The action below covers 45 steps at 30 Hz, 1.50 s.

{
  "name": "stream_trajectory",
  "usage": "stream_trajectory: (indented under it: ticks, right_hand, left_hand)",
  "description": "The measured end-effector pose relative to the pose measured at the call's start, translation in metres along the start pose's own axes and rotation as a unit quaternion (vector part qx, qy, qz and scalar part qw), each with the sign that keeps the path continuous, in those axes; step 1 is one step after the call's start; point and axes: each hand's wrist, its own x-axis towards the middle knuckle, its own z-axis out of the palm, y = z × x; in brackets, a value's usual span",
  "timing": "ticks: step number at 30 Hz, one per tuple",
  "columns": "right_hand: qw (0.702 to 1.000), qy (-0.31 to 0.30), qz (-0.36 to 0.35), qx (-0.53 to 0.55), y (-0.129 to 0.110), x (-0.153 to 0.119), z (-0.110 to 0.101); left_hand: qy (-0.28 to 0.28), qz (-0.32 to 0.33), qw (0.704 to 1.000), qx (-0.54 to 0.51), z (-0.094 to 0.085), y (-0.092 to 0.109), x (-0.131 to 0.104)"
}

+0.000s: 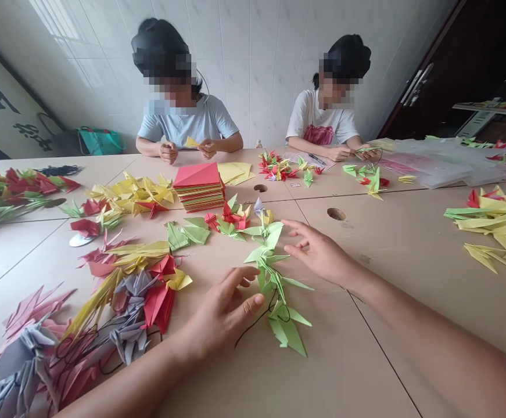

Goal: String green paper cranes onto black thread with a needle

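A string of light green paper cranes (pixel 270 273) lies on the table in front of me, with a black cord (pixel 253 328) looping out near its lower end. To the left of the string is my left hand (pixel 229 307), its fingers curved and apart, nothing held. My right hand (pixel 316 249) is on the other side, near the upper cranes, with fingers spread and nothing in them. Just beyond the string lie small red, green and yellow cranes (pixel 235 220). Folded green pieces (pixel 187 233) rest to their left.
A stack of coloured paper (pixel 198 188) stands mid-table, with yellow cranes (pixel 135 194) beside it. Grey, pink and red strung cranes (pixel 133 290) spread at the left. Two people sit opposite, both handling paper. Yellow and red cranes (pixel 501 223) lie at the right.
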Motion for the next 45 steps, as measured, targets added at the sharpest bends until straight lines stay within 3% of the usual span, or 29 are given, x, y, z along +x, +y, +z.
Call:
stream_trajectory:
  ticks: [4,7,10,12,15,17,19,23,24,31,35,38,42,45]
  right_hand:
    - [1.0,-0.014,-0.025,0.012,0.002,0.019,0.013]
    - [0.999,-0.033,-0.015,0.013,-0.009,0.01,0.015]
    - [0.996,-0.092,0.001,0.022,-0.024,-0.014,0.011]
    - [0.984,-0.168,0.015,0.059,-0.034,-0.029,0.006]
    - [0.959,-0.264,0.049,0.092,-0.043,-0.042,-0.005]
    - [0.947,-0.293,0.082,0.099,-0.042,-0.04,-0.016]
    - [0.954,-0.266,0.103,0.089,-0.037,-0.032,-0.025]
    - [0.997,-0.053,0.021,-0.05,-0.018,-0.005,-0.027]
    - [0.998,-0.036,0.006,-0.06,-0.014,0.001,-0.023]
    - [0.994,-0.037,-0.064,-0.076,0.0,0.012,0.014]
    - [0.99,0.028,-0.052,-0.126,0.014,0.011,0.006]
    - [0.988,0.041,-0.037,-0.146,0.02,0.009,-0.007]
    - [0.991,0.01,-0.065,-0.117,0.003,0.001,-0.02]
    - [0.99,-0.07,-0.091,-0.076,-0.013,-0.008,-0.022]
  left_hand:
    - [-0.08,0.068,0.994,-0.016,-0.001,0.003,-0.004]
    - [-0.11,0.105,0.988,0.01,-0.001,0.007,-0.005]
    - [-0.102,0.116,0.987,0.035,0.001,0.008,-0.005]
    - [-0.085,0.11,0.99,0.038,0.003,0.007,-0.004]
    - [-0.055,0.067,0.996,0.037,0.004,0.005,-0.004]
    - [-0.039,0.018,0.999,-0.003,0.002,0.004,-0.004]
    - [-0.029,-0.031,0.996,-0.081,-0.002,0.003,-0.003]
    - [-0.009,-0.072,0.984,-0.161,-0.009,-0.001,0.002]
    - [-0.005,-0.074,0.984,-0.162,-0.01,-0.002,0.003]
    - [-0.016,-0.07,0.983,-0.168,-0.009,-0.004,0.005]
    - [-0.034,-0.056,0.988,-0.139,-0.008,-0.003,0.003]
    - [-0.033,-0.049,0.992,-0.114,-0.009,-0.002,0.002]
    - [-0.024,-0.049,0.991,-0.125,-0.009,-0.001,0.002]
    - [-0.011,-0.05,0.989,-0.141,-0.01,-0.001,0.002]
